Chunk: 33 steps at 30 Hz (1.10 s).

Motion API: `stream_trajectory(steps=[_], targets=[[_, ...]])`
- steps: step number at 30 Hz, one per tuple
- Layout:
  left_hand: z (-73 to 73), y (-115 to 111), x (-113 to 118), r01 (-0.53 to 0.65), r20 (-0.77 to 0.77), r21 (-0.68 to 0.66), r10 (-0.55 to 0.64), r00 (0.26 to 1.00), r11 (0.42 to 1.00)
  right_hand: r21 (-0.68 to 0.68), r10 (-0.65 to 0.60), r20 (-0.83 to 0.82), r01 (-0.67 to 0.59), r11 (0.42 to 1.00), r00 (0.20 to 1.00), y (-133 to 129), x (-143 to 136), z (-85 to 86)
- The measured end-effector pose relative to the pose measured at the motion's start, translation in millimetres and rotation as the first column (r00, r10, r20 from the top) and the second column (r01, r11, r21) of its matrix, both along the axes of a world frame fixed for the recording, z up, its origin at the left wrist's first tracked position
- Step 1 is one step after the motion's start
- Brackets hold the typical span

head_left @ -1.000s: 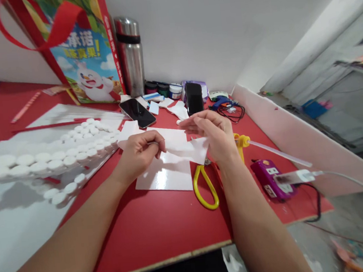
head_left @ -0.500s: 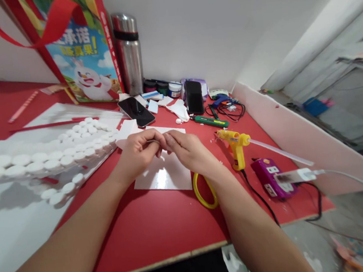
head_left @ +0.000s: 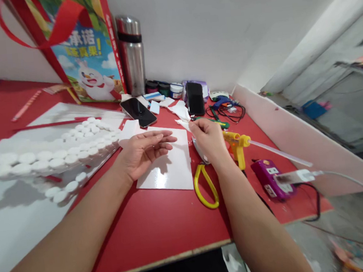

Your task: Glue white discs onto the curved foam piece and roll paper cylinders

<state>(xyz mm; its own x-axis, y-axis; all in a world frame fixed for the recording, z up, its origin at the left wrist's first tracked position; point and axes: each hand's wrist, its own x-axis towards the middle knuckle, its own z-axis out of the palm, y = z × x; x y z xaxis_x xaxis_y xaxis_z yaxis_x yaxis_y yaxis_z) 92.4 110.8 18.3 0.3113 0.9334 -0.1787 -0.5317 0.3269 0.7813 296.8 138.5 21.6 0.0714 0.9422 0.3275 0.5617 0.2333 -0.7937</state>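
Observation:
My left hand (head_left: pixel 149 152) is open, palm turned inward and fingers stretched, above a glossy white sheet (head_left: pixel 175 171) on the red table. Nothing shows in it. My right hand (head_left: pixel 210 139) is closed, thumb and fingers pinched together at the edge of a soft-looking white scrap (head_left: pixel 183 123). Whether the scrap is in the pinch is hidden. Under the right wrist lie yellow-handled scissors (head_left: pixel 197 188), partly covered. A yellow hot glue gun (head_left: pixel 240 151) with a clear stick stands just right of that hand, and a green utility knife (head_left: pixel 224 125) is partly hidden behind it.
On the left, rows of white discs (head_left: pixel 44 161) lie over a white board (head_left: pixel 13 236). Behind are a phone (head_left: pixel 138 111), a steel flask (head_left: pixel 132 59), a gift bag (head_left: pixel 93 71), paint jars (head_left: pixel 176 90) and a black device (head_left: pixel 195 99). A purple power socket (head_left: pixel 275 178) sits right.
My hands have come apart. The left has opened over the white sheet; the right has moved right and away from me to the white scrap, uncovering more of the scissors.

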Motion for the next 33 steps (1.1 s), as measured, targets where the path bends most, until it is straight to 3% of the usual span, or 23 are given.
stream_trajectory(steps=[4,8,17,22,24,27,29,31,33], targets=[[-3.1,-1.1,3.7,0.013,-0.022,-0.023,-0.013,1.000,1.000,0.020,-0.007,0.000,0.007,1.000,1.000,0.6,-0.3,-1.8],[-6.1,-3.0,8.7,0.007,-0.074,0.063,-0.002,0.997,0.998,0.012,0.003,-0.001,-0.003,1.000,1.000,-0.4,-1.9,-0.8],[0.1,-12.1,14.9,0.019,-0.219,0.085,0.001,0.976,0.996,-0.007,0.063,-0.056,-0.064,0.998,0.996,0.6,-3.8,-1.0],[-4.2,-16.6,20.6,0.213,-0.272,0.231,-0.147,0.951,0.949,-0.019,0.087,-0.057,-0.088,0.996,0.995,-0.1,-3.0,-0.5],[-4.7,-16.5,22.2,0.181,-0.322,0.277,-0.086,0.943,0.944,-0.025,0.091,-0.042,-0.092,0.995,0.995,-0.7,-2.5,0.3],[-2.8,-12.6,20.3,-0.101,-0.371,0.276,0.202,0.906,0.956,-0.036,0.122,-0.029,-0.123,0.992,0.992,-2.9,-4.1,3.0],[-0.7,-8.9,16.8,-0.221,-0.366,0.252,0.304,0.880,0.942,-0.064,0.195,-0.019,-0.196,0.979,0.981,-6.0,-7.1,6.2],[0.9,-6.0,12.3,-0.188,-0.396,0.260,0.283,0.874,0.947,-0.108,0.282,0.004,-0.280,0.954,0.959,-10.1,-10.9,10.2],[1.1,-4.4,7.9,-0.037,-0.507,0.316,0.201,0.838,0.948,-0.147,0.343,0.032,-0.335,0.931,0.939,-14.3,-14.2,14.2]])
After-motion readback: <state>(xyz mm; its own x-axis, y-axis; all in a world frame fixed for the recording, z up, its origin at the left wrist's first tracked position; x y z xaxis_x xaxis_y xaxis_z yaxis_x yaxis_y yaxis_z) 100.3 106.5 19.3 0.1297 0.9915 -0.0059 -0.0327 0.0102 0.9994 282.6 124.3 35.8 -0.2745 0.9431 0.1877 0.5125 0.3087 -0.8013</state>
